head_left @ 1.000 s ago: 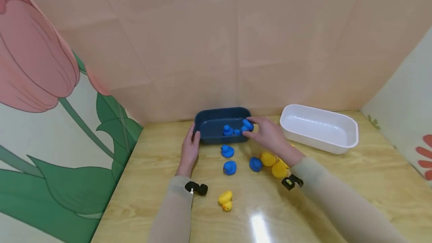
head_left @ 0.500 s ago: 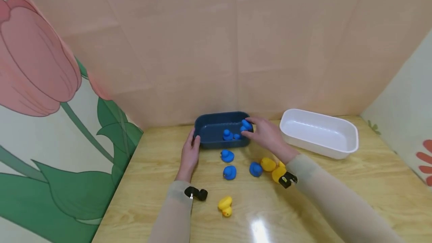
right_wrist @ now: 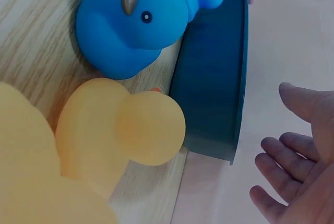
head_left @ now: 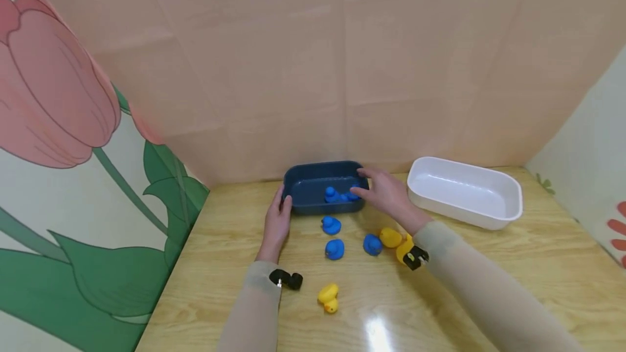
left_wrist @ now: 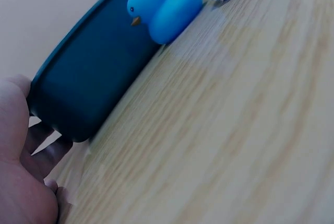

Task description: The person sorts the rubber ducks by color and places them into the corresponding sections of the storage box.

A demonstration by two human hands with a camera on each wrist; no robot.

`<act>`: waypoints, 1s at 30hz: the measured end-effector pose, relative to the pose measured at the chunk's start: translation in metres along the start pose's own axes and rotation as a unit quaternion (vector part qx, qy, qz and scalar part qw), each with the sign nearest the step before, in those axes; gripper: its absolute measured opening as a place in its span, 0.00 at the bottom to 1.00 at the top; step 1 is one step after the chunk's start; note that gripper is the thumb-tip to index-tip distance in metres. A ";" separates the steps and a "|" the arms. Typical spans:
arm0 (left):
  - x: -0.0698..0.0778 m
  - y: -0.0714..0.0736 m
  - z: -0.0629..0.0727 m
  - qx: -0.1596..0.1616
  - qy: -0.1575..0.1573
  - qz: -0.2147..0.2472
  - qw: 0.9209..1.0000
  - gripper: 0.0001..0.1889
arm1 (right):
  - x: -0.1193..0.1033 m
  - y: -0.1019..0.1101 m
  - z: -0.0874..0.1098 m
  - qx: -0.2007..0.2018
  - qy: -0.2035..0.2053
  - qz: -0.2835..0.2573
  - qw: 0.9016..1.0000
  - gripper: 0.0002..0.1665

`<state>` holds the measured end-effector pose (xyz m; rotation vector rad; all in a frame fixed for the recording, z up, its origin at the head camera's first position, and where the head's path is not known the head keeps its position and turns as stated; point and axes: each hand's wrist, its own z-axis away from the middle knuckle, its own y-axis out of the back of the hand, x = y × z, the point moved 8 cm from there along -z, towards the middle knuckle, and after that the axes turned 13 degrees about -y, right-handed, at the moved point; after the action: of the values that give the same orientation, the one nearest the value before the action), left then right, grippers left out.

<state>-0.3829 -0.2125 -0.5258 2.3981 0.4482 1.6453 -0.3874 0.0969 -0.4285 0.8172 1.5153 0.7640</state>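
A dark blue tray [head_left: 313,211] stands near the backdrop with several blue rubber ducks [head_left: 331,195] at its right end. My left hand [head_left: 276,224] holds the tray's left end, its thumb by the front corner. Over the right end is my right hand [head_left: 388,194], with thumb and fingers apart; the right wrist view shows nothing held in that hand [right_wrist: 300,156]. Two blue ducks, one nearer the tray [head_left: 331,225] and one farther forward [head_left: 335,249], sit in front. A third blue duck [head_left: 373,244] is beside a yellow rubber duck [head_left: 390,237].
A white tray [head_left: 464,213] stands right of the right hand. Another yellow duck [head_left: 404,249] is partly hidden by the right wrist's camera [head_left: 415,258]. Nearer on the wooden table [head_left: 235,297], a yellow duck [head_left: 328,297] lies tipped over. A tulip-printed panel [head_left: 58,86] borders the left.
My right hand has let go of a blue duck, which has dropped to the dark tray's right end. The left hand stays at the tray's left end.
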 end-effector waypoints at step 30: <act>0.001 -0.001 -0.002 0.001 -0.016 0.003 1.000 0.31 | 0.010 0.004 0.048 0.001 0.028 -0.046 0.999 0.36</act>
<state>-0.3851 -0.2111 -0.5246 2.4249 0.4376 1.6083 -0.3401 0.1081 -0.4344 0.7266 1.5928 0.7231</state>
